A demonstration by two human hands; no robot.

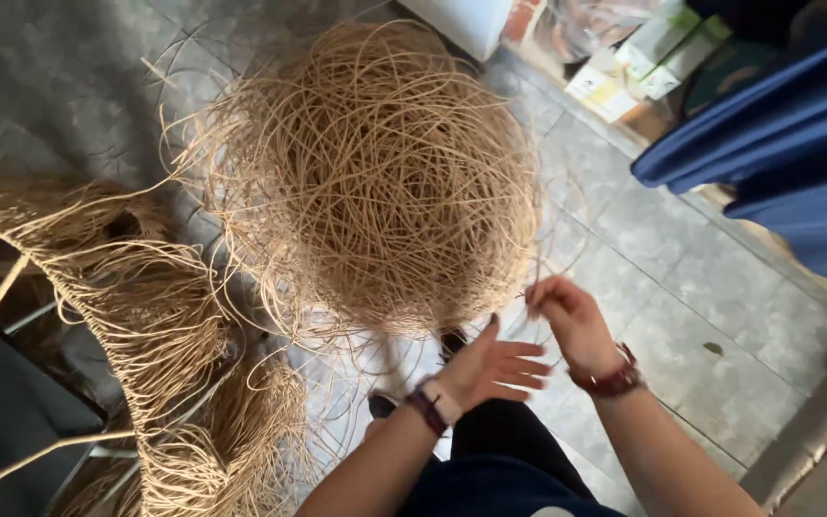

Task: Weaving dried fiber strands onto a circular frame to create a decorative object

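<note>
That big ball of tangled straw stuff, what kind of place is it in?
Probably a weaving or wicker workshop. A big tangle of cane strands lies on the tiled floor, a frame draped with more strands stands beside it, and the right hand pinches one strand.

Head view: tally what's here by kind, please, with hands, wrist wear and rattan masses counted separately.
Hands: 2, left hand, right hand
Wrist wear: 2, watch, dark red bracelet
Rattan masses: 2, tangled ball of strands, fringed woven frame
Total: 6
</note>
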